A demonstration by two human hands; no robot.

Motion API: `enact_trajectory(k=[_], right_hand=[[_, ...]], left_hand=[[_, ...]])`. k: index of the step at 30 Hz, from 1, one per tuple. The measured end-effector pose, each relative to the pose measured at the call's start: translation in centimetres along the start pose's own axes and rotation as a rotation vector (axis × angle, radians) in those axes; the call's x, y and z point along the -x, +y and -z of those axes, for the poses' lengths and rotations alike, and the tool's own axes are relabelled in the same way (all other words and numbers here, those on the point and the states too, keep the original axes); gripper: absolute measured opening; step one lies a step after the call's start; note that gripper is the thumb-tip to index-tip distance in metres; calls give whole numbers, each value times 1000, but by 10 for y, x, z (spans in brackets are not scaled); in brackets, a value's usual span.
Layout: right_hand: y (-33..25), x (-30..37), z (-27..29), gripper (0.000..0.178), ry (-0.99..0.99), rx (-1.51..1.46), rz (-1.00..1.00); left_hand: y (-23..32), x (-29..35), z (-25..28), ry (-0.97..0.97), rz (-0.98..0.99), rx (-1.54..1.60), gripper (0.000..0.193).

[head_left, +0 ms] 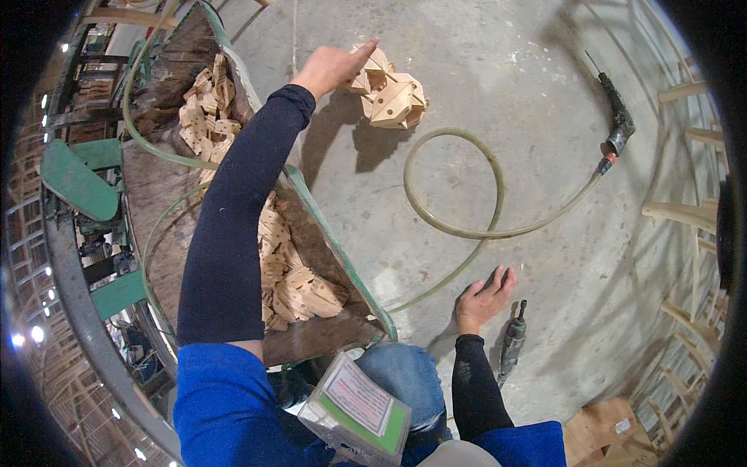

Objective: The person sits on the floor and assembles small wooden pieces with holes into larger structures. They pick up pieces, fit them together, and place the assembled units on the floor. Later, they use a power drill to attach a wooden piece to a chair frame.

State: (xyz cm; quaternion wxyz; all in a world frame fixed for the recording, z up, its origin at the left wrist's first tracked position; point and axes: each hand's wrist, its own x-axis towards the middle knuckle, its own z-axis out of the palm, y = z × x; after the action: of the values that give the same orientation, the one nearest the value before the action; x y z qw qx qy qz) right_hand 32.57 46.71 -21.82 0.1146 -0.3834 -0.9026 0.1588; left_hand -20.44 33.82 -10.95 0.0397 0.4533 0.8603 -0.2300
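1. On the concrete floor [576, 257], just outside the trough's green edge [331, 222], stands a small pile of drilled wooden corner blocks [393, 101].
2. The left hand [331, 68] is at this pile, index finger stretched; whether it grips a block, I cannot tell.
3. The right hand [484, 302] is empty, fingers spread, near a straight pneumatic driver [511, 344].
4. A sideways push could topple the pile; a foot catching the looped air hose [489, 234] could drag the pneumatic drill [618, 124].

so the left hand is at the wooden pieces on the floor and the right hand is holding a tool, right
Not quite: the head view shows the right hand open and empty; a tool lies beside it. The left hand is at the wooden pieces on the floor.
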Motion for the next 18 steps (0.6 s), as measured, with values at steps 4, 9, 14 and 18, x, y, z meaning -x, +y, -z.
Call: enact_trajectory(k=[4, 9, 14, 18], right_hand=[[1, 0, -1, 56, -3, 11, -4], [0, 0, 0, 55, 1, -1, -4], [-1, 1, 1, 57, -22, 2, -27], [0, 2, 0, 59, -41, 21, -26]], left_hand=[[9, -9, 15, -62, -57, -197, 97], [3, -13, -1, 232, -231, -461, 90], [-3, -18, 0, 116, -255, -212, 81], [-4, -21, 3, 74, -194, -147, 81]])
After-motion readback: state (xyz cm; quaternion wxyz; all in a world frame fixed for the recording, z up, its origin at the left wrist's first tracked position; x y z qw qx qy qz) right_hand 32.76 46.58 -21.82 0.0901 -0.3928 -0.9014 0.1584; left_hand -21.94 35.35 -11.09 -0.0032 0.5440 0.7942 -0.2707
